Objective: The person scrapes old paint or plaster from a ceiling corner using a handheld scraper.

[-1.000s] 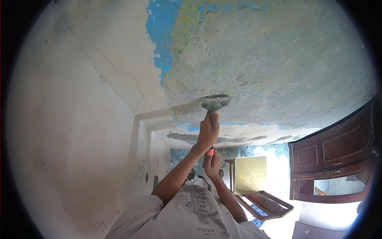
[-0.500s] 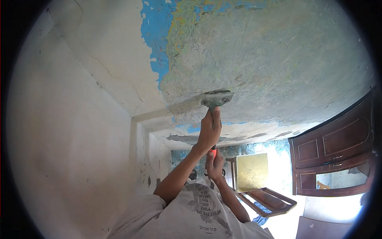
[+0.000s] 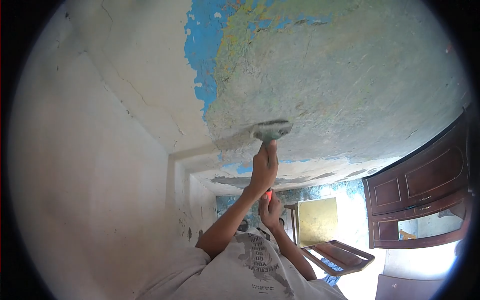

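Note:
A wide-bladed wall scraper (image 3: 272,132) with bolts on its head lies against the patchy, scraped wall (image 3: 320,85). The head is slightly blurred. My left hand (image 3: 264,169) is closed around the upper shaft close behind the blade, one finger stretched along it. Below, my right hand (image 3: 270,211) grips the red end of the handle. Around the blade the surface is grey-green. A strip of blue paint (image 3: 202,55) and off-white paint border it on the left.
On the left, a pale side wall (image 3: 95,165) meets the scraped one at a corner. A wooden chair (image 3: 317,222) with a yellowish seat stands low on the right. Beyond it is a dark brown wooden cabinet (image 3: 420,185). Blue cloth (image 3: 331,266) shows by the chair.
The whole view has shifted a little, so wall and scraper appear slightly lower. The scraper head is now more blurred. Both hands keep their hold on it.

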{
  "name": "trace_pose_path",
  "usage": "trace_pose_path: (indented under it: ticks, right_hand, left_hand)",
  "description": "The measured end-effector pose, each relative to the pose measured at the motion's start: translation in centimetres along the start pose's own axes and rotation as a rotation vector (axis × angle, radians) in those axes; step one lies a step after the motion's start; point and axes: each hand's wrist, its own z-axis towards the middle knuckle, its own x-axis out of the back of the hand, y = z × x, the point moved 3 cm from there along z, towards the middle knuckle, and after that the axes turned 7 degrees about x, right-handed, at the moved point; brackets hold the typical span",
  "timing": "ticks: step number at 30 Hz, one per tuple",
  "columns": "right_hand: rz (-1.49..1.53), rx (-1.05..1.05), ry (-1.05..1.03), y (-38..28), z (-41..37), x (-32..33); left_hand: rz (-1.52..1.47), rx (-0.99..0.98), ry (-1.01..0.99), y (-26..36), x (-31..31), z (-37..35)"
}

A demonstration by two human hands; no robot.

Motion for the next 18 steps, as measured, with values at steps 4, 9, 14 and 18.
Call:
trace_pose_path:
  ticks: [4, 9, 14, 18]
  right_hand:
    - [0.021, -0.007, 0.050, -0.5, -0.4, -0.2]
    - [0.002, -0.005, 0.001, -1.1, -0.1, 0.4]
    - [-0.003, -0.019, 0.014, -1.9, 0.5, 0.7]
    - [-0.044, 0.022, 0.005, -3.6, 1.2, 1.0]
  left_hand:
    - [-0.033, -0.031, -0.015, 0.2, -0.1, 0.2]
    - [-0.072, 0.059, -0.052, 0.8, 0.0, 0.4]
    - [-0.121, 0.062, -0.070, 1.1, -0.4, 0.6]
    - [-0.210, 0.103, -0.101, 2.7, 0.0, 0.4]
